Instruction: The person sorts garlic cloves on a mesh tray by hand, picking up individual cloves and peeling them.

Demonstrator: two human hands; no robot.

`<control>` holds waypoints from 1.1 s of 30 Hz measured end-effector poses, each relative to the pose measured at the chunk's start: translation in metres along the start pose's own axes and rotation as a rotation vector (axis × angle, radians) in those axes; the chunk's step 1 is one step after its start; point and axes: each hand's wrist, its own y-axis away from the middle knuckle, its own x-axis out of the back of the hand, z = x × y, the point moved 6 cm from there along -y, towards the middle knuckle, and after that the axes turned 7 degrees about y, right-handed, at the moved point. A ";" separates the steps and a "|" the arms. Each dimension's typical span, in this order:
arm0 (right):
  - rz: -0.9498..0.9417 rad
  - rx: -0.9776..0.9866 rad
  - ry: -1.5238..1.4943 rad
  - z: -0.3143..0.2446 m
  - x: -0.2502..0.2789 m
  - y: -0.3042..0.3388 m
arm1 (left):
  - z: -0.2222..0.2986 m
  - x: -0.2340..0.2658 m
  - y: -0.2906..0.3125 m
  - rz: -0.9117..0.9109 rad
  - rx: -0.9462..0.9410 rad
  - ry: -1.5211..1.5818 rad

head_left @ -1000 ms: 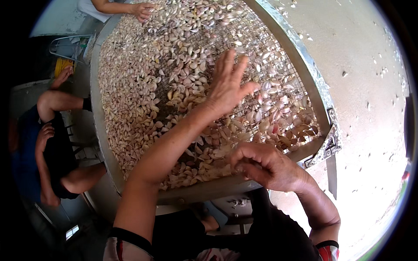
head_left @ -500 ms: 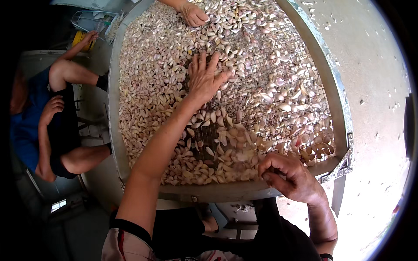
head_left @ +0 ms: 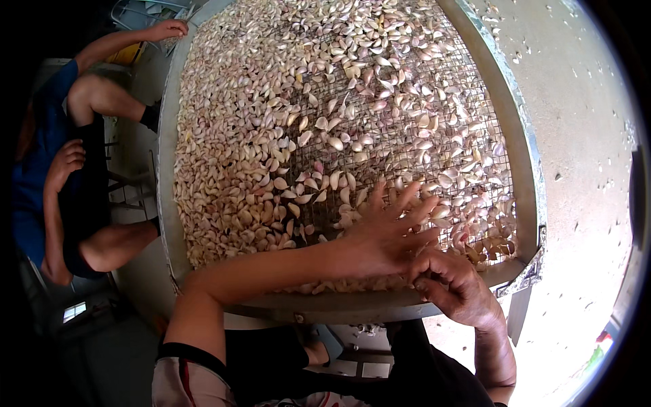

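Cloves (head_left: pixel 230 146) lie across the mesh (head_left: pixel 407 161) inside the frame (head_left: pixel 521 125), dense on the left, sparse center-right. Step looks like hand-spreading or sorting. Next move probably calls for a low, light left-hand pass over the near side, clear of the right. Left hand (head_left: pixel 388 236): wide, fingers splayed over the near mesh, no grip visible; contact unclear. Right hand (head_left: pixel 453 286): curled narrow at the near rim, can't tell if holding anything.
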 end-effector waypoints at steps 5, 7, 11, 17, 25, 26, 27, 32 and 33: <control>-0.003 0.032 -0.010 -0.006 0.000 -0.002 | -0.054 0.042 0.066 0.289 0.065 -0.219; -0.023 0.034 0.011 -0.004 -0.004 -0.002 | -0.076 0.065 0.071 0.418 0.070 -0.264; -0.030 0.042 0.021 0.003 -0.003 0.001 | -0.081 0.091 0.017 0.646 0.023 0.038; 0.041 0.082 -0.013 0.002 0.001 0.006 | -0.080 0.079 -0.067 0.587 -0.031 0.134; 0.062 0.157 -0.034 -0.003 0.005 0.003 | -0.063 0.067 -0.027 0.587 -0.170 0.000; 0.069 0.144 -0.028 -0.003 0.005 0.003 | -0.075 0.077 -0.014 0.676 -0.134 -0.039; 0.074 0.130 -0.021 -0.003 0.005 0.004 | -0.101 0.083 0.001 0.710 0.051 0.045; 0.006 0.093 -0.052 -0.004 0.003 0.005 | -0.168 0.082 0.035 0.537 0.592 -0.184; 0.010 0.094 -0.052 -0.005 0.003 0.003 | -0.166 0.068 0.034 0.440 0.562 -0.310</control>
